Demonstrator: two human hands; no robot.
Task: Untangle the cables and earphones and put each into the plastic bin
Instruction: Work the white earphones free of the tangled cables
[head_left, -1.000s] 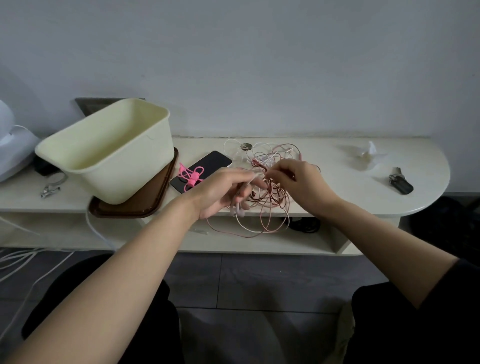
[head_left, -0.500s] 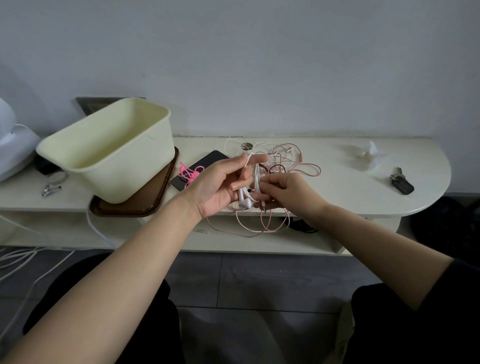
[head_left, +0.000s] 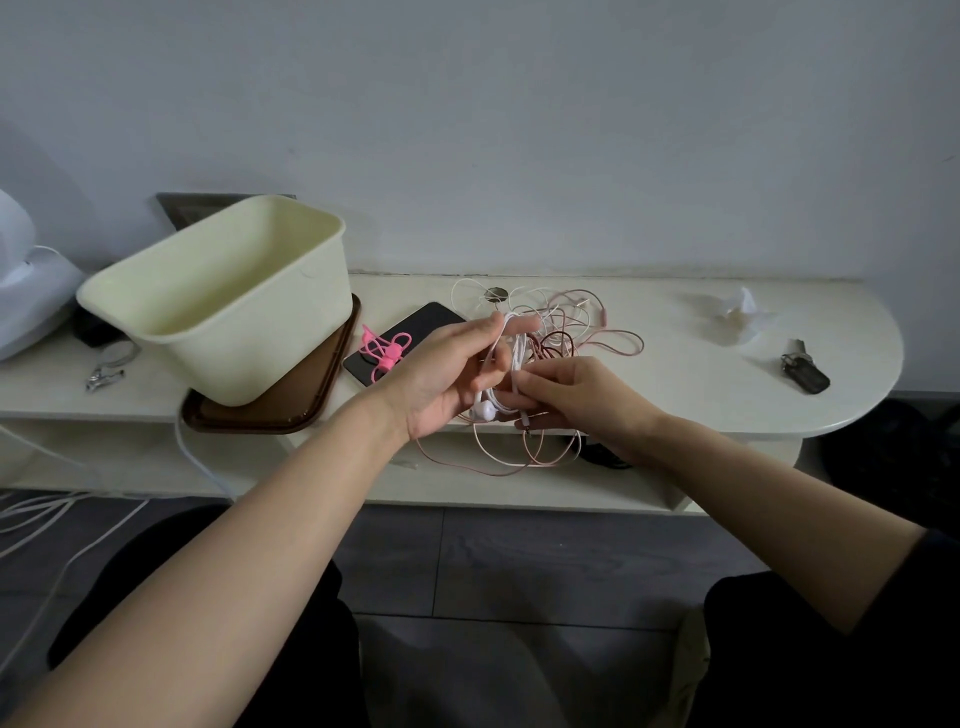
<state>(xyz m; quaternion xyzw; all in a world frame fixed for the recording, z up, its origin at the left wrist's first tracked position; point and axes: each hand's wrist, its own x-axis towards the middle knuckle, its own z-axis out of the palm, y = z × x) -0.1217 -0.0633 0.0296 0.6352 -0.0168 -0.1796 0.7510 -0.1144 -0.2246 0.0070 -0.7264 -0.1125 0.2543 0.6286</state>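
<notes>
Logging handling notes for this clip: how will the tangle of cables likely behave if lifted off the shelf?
Probably floppy: loops of the tangle of cables sag below the shelf edge. Likely light, since the left hand and right hand hold it by pinching fingers. The white earphones would probably drag pink strands along, being interlaced.

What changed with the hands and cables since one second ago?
The left hand turned palm up, raising the white earphones it grips. The right hand came down slightly toward the person, still pinching the tangled cables. The plastic bin, phone and keys stayed put.
</notes>
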